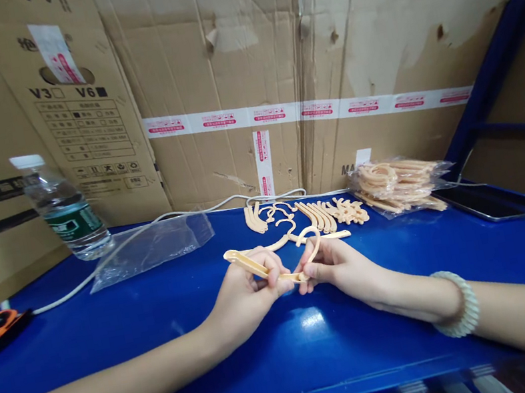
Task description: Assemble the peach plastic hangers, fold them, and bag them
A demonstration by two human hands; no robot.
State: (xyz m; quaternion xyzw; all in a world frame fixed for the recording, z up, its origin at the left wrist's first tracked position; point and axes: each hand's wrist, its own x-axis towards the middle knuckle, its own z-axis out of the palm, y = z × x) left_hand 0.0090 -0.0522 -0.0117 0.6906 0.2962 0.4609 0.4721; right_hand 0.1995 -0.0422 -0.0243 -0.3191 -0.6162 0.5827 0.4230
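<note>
Two hands point(245, 291) are holding one hook point(318, 241) and one bar point(249, 264); one water bottle point(61, 205), one smartphone point(481, 203), two plastic bags point(164, 244) (one filled) are resting nearby.

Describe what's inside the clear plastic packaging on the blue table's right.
Beige curved and straight plastic-looking pieces show through the clear plastic packaging; whatever lies beneath the upper ones is hidden.

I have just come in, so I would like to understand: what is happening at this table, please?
Over a blue table, a person's left hand has a long tan bar in its grip, and the right hand holds a curved tan hook. The two pieces come together between the hands, but whether they are joined is hard to tell. More tan pieces lie behind them, with bagged ones farther right.
</note>
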